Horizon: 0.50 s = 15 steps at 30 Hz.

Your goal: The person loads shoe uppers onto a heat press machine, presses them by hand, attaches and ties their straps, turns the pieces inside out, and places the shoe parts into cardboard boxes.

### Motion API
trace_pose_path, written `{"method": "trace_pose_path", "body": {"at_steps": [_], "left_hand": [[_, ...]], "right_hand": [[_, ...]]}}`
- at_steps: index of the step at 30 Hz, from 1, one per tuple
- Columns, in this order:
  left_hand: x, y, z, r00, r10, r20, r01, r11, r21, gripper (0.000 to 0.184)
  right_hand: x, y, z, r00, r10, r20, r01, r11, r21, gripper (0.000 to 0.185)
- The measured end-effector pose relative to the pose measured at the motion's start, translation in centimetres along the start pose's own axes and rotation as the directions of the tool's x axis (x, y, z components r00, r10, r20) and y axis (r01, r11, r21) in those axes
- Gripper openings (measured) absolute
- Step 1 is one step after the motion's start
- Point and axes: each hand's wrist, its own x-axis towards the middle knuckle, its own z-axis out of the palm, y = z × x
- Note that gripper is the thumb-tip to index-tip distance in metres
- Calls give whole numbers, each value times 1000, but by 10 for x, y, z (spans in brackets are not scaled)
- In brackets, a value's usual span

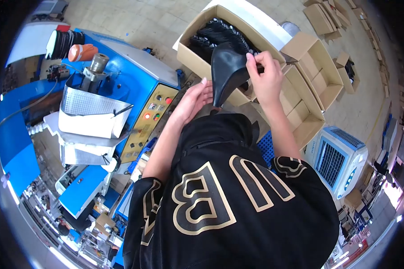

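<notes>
A glossy black shoe upper (226,71) hangs in front of me, wide at its top and narrowing to a point below. My right hand (267,76) pinches its upper right edge between thumb and fingers. My left hand (195,101) is open at its lower left side, thumb raised and fingers stretched toward it; whether the fingertips touch it I cannot tell. Just behind the upper stands a cardboard box (194,62) with many black pieces (220,33) stacked inside, their edges showing pale marks.
Left of me stands a blue machine (134,62) with a yellow control panel (150,116) and a clear guard (87,110). Open cardboard boxes (316,67) sit to the right, near an air cooler (336,159). A blue crate (265,148) is beside my right forearm.
</notes>
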Motion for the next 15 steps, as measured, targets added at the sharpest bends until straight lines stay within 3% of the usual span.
{"method": "trace_pose_path", "body": {"at_steps": [2, 3, 7, 11, 15], "left_hand": [[-8, -8, -6, 997, 57, -55, -52, 995, 88, 37], [-18, -3, 4, 997, 65, -41, -68, 993, -95, 21], [-36, -9, 9, 946, 163, -281, -206, 969, -134, 12], [-43, -35, -29, 880, 325, -347, -324, 944, 62, 26], [-58, -19, -23, 914, 270, -301, -285, 959, -4, 15]], "right_hand": [[-6, -9, 6, 997, -76, 21, 76, 996, 42, 22], [-10, -12, 9, 993, -110, 41, 108, 993, 48, 21], [-21, -15, 19, 988, -141, 68, 129, 979, 156, 18], [-28, -25, 20, 983, -128, 132, 95, 968, 232, 16], [-30, -34, 25, 980, -88, 180, 33, 957, 288, 17]]}}
